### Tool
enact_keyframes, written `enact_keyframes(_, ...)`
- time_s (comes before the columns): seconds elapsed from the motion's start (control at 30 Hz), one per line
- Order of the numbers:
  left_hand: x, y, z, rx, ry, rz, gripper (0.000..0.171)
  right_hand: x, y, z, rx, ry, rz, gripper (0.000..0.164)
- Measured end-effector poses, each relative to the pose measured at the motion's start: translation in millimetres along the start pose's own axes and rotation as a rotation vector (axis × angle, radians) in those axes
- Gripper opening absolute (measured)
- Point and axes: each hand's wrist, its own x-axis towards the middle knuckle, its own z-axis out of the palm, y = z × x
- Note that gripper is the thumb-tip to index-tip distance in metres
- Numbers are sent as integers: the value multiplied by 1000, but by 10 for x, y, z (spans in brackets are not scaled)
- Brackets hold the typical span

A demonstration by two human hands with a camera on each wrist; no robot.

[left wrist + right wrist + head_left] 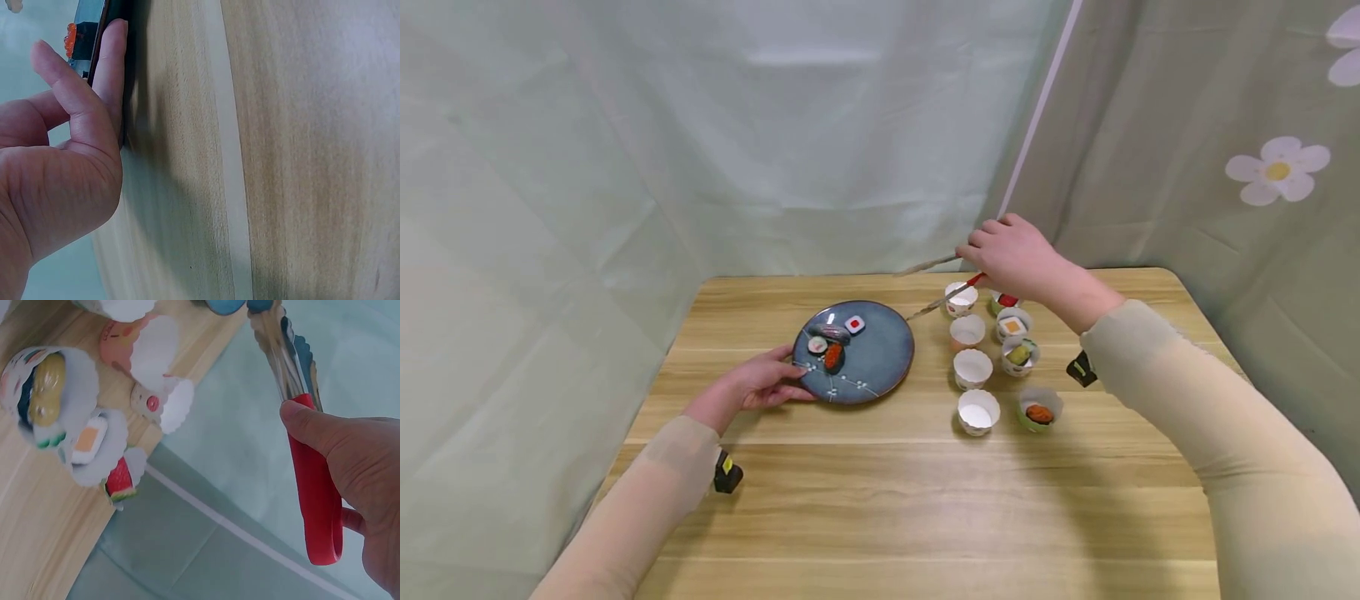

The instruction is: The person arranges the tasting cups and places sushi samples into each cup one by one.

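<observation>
Head view: nearest on the wooden surface [880, 508], a white cup [976, 428] stands beside a green cup [1030, 425] bearing an orange-topped piece [1039, 412]. Beyond, leftward, the left hand [767, 382] pinches the rim of a blue plate [880, 354], which lies left of the cups. Its left half carries an orange-topped sushi [833, 358], a round roll [817, 344], a dark striped piece [831, 334] and, farthest, a red-centred white one [854, 325]. Farther, the right hand [1018, 258] has its fingers curled round red-handled tongs [949, 298], their arms spread, one tip near the plate's right rim. Behind hangs a pale curtain [850, 150].
</observation>
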Motion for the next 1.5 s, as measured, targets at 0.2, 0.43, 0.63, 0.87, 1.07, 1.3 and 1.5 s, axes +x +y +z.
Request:
enact_keyframes(0.2, 15, 15, 16, -10, 7, -18, 76, 132, -52, 42, 0, -20, -6, 49)
enact_keyframes(0.43, 37, 40, 36, -10, 12, -28, 76, 271, -119, 117, -22, -65, -9, 48)
enact_keyframes(0.63, 39, 34, 31, -11, 14, -21, 77, 439, -234, 189, -34, -126, -5, 47)
enact_keyframes(0.87, 14, 33, 42, -5, 12, -21, 76, 617, -426, 283, -41, -133, 10, 44)
enact_keyframes(1.07, 0, 32, 55, -6, 24, -27, 75, 741, -522, 357, -28, -155, 29, 41)
enact_keyframes(1.3, -7, 30, 61, 3, 14, -21, 75, 830, -559, 382, -3, -190, 48, 41)
enact_keyframes(1.5, -15, 35, 68, 0, 28, -26, 75, 876, -580, 400, 16, -210, 56, 41)
